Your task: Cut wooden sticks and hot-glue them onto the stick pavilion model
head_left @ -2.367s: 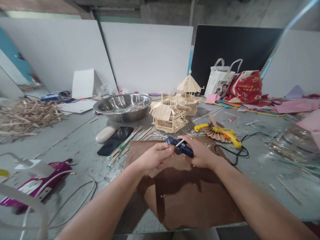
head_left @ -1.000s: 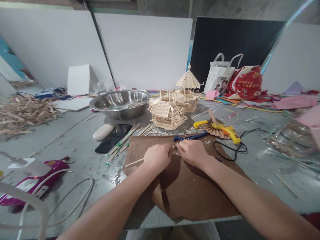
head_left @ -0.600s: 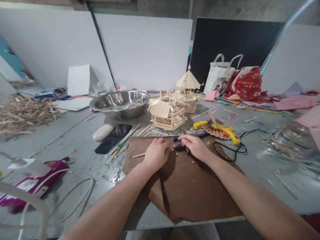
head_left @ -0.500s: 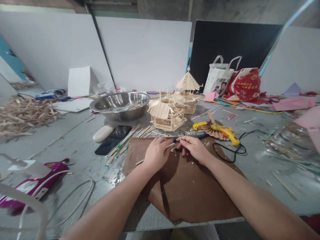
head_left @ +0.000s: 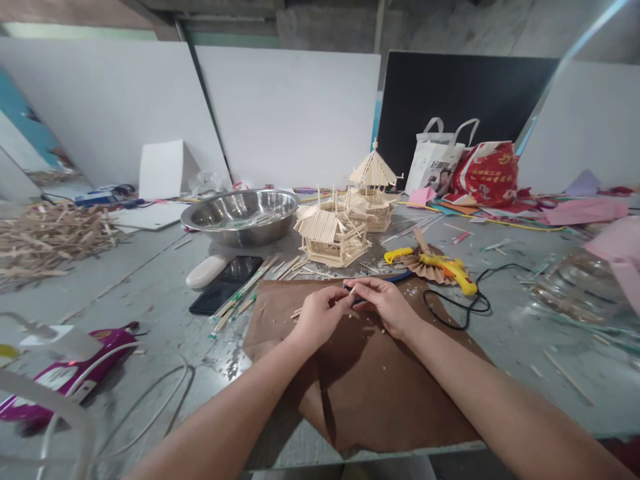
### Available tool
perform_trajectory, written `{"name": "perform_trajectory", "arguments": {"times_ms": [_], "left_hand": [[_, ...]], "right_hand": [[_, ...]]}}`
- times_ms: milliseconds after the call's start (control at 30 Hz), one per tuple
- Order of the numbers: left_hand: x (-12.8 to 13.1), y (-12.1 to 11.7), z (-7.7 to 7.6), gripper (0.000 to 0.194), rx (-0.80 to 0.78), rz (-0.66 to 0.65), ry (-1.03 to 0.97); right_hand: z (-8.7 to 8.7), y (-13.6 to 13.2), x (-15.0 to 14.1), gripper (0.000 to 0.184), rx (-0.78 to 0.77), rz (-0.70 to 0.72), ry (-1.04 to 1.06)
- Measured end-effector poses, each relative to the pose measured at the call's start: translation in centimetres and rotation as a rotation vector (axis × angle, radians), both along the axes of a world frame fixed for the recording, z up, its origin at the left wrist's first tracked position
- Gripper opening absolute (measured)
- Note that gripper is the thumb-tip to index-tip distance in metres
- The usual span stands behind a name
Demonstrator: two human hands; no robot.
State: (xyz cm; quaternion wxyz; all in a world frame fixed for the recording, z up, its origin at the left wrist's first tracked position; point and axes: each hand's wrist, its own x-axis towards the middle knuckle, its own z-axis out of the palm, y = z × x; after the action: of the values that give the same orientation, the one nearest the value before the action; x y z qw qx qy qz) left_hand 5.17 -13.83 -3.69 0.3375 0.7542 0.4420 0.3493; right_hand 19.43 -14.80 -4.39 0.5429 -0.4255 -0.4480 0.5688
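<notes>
1. A short pale stick is held over the brown sheet, which reaches the table's near edge.
2. Left hand and right hand meet there, the fingers of both pinched on the stick.
3. A blue tool, partly hidden, lies by the right hand at the sheet's far edge.
4. Beyond, toward the table's far edge, stand stick pavilions.
5. A yellow glue gun lies just past the sheet's far right corner.

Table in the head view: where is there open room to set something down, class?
Mostly bare: the table between stick pile, bowl, phone and purple tool; and the brown sheet between left hand, right hand and the table's near edge, save crumbs. Crowded: around the stick houses and glue gun.
</notes>
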Motion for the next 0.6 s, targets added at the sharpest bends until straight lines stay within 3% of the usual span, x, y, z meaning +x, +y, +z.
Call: {"name": "perform_trajectory", "arguments": {"times_ms": [300, 600], "left_hand": [[-0.3, 0.4, 1.2, 0.034, -0.028, -0.001, 0.012], [-0.5, 1.6, 3.2, 0.028, 0.057, -0.152, 0.144]], "right_hand": [[0.0, -0.2, 0.1, 0.022, 0.037, -0.017, 0.006], [0.0, -0.1, 0.1, 0.021, 0.091, -0.038, -0.016]]}}
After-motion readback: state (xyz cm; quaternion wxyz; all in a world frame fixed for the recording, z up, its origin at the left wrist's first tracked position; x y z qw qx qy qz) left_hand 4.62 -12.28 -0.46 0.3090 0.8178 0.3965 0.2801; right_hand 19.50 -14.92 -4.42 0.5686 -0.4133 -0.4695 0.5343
